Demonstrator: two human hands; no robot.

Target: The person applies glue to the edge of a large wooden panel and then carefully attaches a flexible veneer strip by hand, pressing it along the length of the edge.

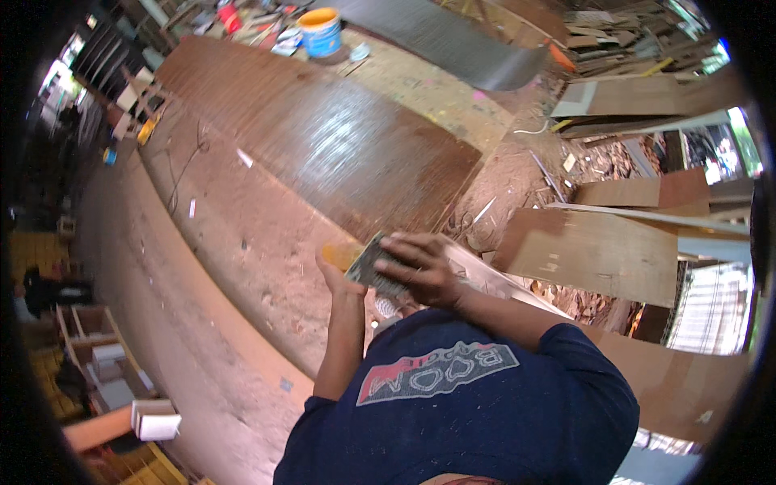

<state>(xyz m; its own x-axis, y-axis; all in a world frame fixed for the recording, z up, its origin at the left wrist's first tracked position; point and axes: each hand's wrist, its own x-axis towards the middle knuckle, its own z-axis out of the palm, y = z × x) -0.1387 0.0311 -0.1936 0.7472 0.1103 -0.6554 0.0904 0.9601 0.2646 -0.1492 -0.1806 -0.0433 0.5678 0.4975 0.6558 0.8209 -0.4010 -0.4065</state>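
In front of my body, both hands meet beside the near end of a long glossy brown board (299, 133). My right hand (424, 271) lies over a dark grey-green rectangular pad (377, 260), its fingers spread across the upper face. The pad is tilted, and its exact kind cannot be made out. My left hand (335, 279) closes around a yellow-orange, slightly see-through object (340, 255), perhaps a small container. The left thumb touches the pad's lower edge. Most of the left fingers are hidden behind these things.
A blue bucket with an orange rim (321, 34) stands beyond the brown board. A dark sheet (453, 48) lies at the far side. Plywood panels (590, 250) and wood scraps crowd the right. A long curved board edge (234, 311) runs along the left, near a cable (179, 174).
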